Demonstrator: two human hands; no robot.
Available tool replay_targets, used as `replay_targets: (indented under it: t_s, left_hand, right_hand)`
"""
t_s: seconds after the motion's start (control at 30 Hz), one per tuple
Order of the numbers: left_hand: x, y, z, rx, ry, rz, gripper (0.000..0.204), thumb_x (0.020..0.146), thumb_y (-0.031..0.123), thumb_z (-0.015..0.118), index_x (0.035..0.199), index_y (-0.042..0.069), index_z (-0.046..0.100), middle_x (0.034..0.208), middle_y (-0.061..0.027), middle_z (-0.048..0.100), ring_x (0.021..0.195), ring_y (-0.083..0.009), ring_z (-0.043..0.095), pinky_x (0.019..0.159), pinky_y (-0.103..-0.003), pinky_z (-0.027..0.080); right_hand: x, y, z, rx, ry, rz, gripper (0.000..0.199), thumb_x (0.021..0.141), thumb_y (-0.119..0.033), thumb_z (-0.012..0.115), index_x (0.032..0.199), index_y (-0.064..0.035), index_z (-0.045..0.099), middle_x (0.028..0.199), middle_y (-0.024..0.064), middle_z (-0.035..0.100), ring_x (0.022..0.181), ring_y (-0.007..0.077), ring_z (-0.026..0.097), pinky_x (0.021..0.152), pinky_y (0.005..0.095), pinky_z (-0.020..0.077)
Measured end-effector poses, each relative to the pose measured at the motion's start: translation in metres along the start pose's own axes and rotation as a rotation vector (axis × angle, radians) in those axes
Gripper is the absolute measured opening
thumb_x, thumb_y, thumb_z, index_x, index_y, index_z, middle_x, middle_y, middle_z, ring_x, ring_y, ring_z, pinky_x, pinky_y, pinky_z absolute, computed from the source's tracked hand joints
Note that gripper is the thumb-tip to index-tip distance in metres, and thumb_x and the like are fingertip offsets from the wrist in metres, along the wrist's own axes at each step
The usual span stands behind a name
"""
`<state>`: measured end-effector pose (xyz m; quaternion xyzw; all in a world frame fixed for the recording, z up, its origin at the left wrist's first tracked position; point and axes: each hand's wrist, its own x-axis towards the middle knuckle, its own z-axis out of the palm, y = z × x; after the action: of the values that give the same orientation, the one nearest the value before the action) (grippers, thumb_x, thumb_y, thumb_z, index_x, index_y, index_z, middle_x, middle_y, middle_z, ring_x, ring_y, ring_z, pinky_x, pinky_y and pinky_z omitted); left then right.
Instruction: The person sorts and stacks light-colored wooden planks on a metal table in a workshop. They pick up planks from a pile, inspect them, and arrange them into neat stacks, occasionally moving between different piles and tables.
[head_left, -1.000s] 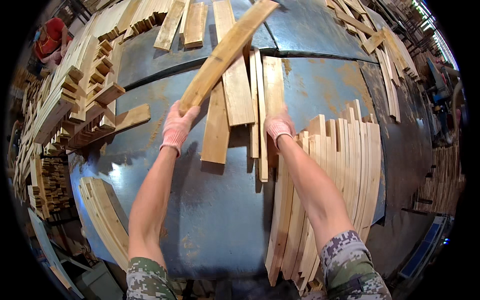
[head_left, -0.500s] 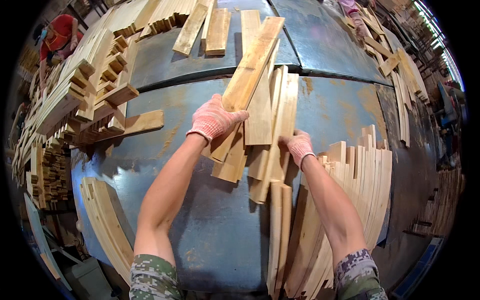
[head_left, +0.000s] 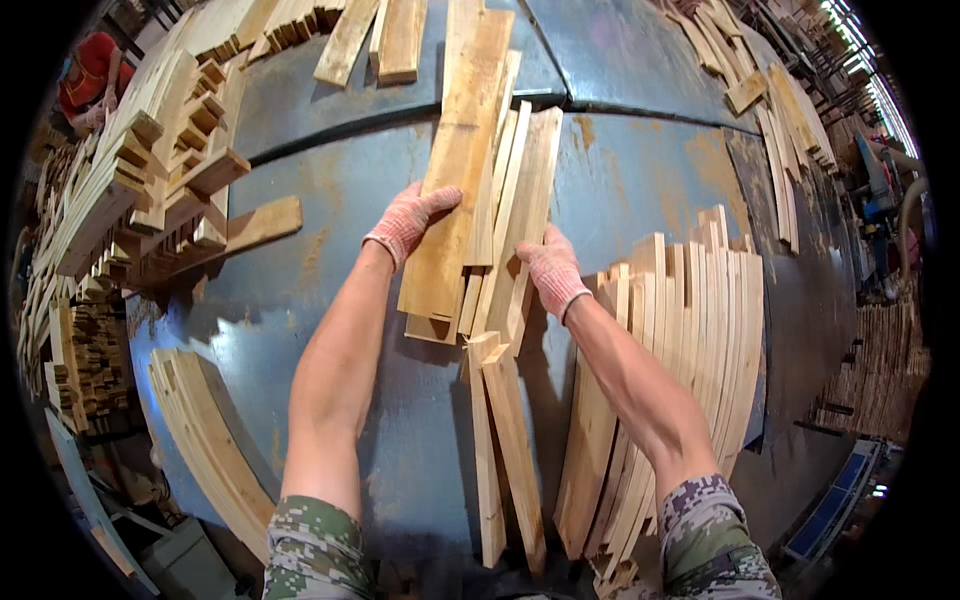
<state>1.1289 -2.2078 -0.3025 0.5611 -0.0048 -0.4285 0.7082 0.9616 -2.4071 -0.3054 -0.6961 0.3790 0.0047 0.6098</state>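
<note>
Both bare forearms come up from the lower edge, sleeves in camouflage cloth rolled near the elbows, and converge toward the middle of the view. The left hand (head_left: 408, 222), in a pinkish knit glove, lies palm down with its fingers spread and pointing right. The right hand (head_left: 550, 268), gloved alike, is bent at the wrist, its fingers curled and pointing up and left. The 2 hands stand near each other, not touching.

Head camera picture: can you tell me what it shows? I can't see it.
Two gloved hands, left hand and right hand, press a bundle of wooden slats together on a blue metal table. More slat stacks lie around.
</note>
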Motion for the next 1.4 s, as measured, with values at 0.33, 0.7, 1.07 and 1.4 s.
replay_targets:
  t_s: [0.33,0.7,1.07,1.4]
  left_hand:
    - [-0.034,-0.032,0.008,-0.010,0.197,0.027,0.061,0.097,0.040,0.079,0.141,0.002,0.060,0.131,-0.0124,0.071,0.115,-0.0254,0.070,0.105,-0.044,0.056]
    - [0.038,0.005,0.004,-0.139,0.021,0.003,0.064,0.100,0.044,0.074,0.148,0.006,0.061,0.138,-0.0107,0.071,0.122,-0.0258,0.069,0.108,-0.041,0.055]
    - [0.071,0.017,0.017,0.036,-0.074,-0.039,0.067,0.096,0.049,0.079,0.146,0.007,0.062,0.136,-0.0096,0.072,0.122,-0.0221,0.069,0.109,-0.040,0.055]
    - [0.047,0.026,0.043,0.109,-0.193,-0.027,0.087,0.084,0.046,0.088,0.153,0.006,0.054,0.142,-0.0100,0.066,0.126,-0.0220,0.066,0.112,-0.040,0.053]
  right_hand:
    - [0.005,-0.018,0.007,-0.110,-0.010,0.017,0.049,0.095,-0.022,0.073,0.138,0.0005,0.062,0.122,0.0151,0.072,0.108,0.0248,0.066,0.098,0.0387,0.0519]
    - [0.021,0.010,0.006,0.134,0.035,-0.046,0.111,0.090,-0.050,0.085,0.167,0.0055,0.027,0.155,0.0288,0.055,0.144,0.0365,0.054,0.118,0.0422,0.0426]
    - [0.038,-0.008,0.009,-0.135,0.084,0.212,0.125,0.082,-0.042,0.090,0.171,0.0008,0.013,0.162,0.0339,0.045,0.149,0.0445,0.049,0.124,0.0425,0.0398]
    - [0.027,-0.019,0.007,-0.271,0.072,0.212,0.136,0.077,-0.036,0.094,0.171,0.0018,0.003,0.168,0.0350,0.033,0.157,0.0421,0.039,0.130,0.0421,0.0344]
